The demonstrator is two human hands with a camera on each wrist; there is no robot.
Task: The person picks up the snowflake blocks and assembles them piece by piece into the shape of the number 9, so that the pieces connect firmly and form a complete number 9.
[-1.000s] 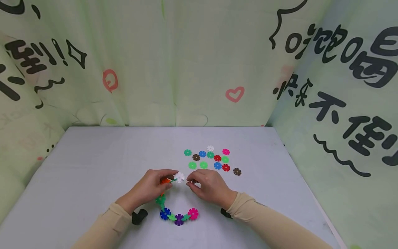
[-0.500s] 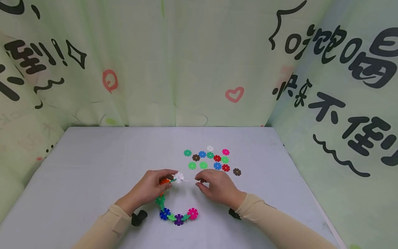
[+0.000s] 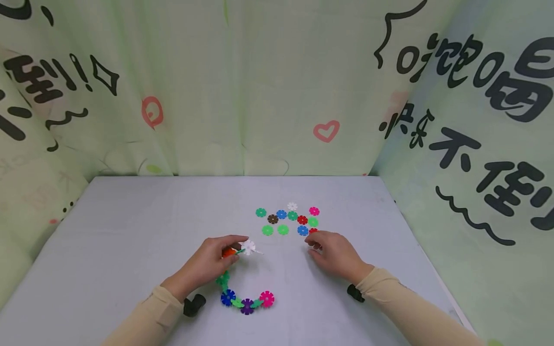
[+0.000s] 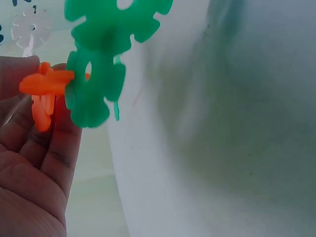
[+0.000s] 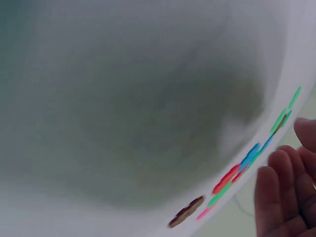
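Note:
My left hand (image 3: 209, 259) pinches a curved chain of interlocking snowflake discs by its orange disc (image 4: 47, 84). At the chain's upper end, a white disc (image 3: 248, 247) sticks out past the fingertips. Green discs (image 4: 96, 81) hang below the orange piece. Lower down come a blue disc (image 3: 228, 297), a purple disc (image 3: 247, 306) and, at the other end, a pink disc (image 3: 267, 299). Over the table to the right, my right hand (image 3: 335, 257) holds nothing, its fingers loosely bent. It partly covers a red disc (image 3: 313, 231) in the head view and hides the brown disc (image 5: 186, 211) there.
Loose discs lie flat on the white table (image 3: 151, 216) beyond the hands, among them a white disc (image 3: 292, 206), a blue disc (image 3: 303, 230) and a light green disc (image 3: 283, 229). Printed curtains (image 3: 277, 86) enclose the table's back and sides.
My right hand has let go near the white disc on the chain and moved right, to the edge of the loose discs. My left hand has stayed nearly still with the chain.

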